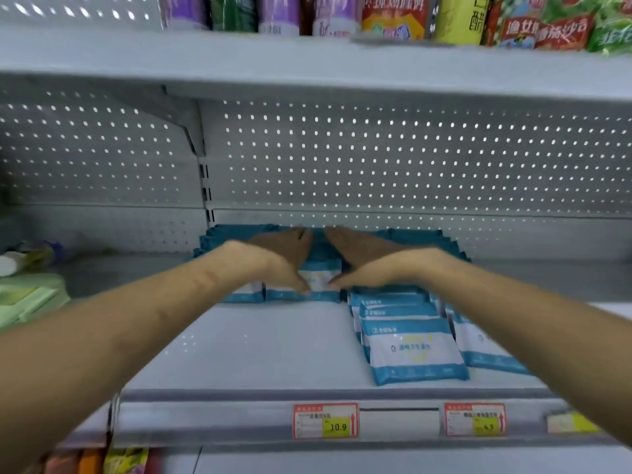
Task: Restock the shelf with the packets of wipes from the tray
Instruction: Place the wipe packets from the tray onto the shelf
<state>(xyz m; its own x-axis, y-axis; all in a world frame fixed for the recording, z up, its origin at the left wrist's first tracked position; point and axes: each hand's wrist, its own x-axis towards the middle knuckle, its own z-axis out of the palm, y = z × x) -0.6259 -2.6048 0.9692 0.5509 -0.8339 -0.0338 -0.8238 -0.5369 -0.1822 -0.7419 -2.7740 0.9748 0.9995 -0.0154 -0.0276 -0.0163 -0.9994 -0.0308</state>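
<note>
Left hand (280, 258) and right hand (362, 258), flat and gripping nothing, press packs (319, 280) back at twelve o'clock; next, I'd guess, squaring the slumped stack (410, 350) at four o'clock

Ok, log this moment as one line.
phase: placing | left hand: flat on back-row wipes packets | right hand: flat on same packets | front stack: untouched on shelf | tray: not in view

A shop aisle is shown. Grey metal shelving (260, 350) with a perforated back panel (410, 155) is seen, price tags (325, 421) are clipped to its front rail, and packaged goods (393, 15) are lined up above.
</note>
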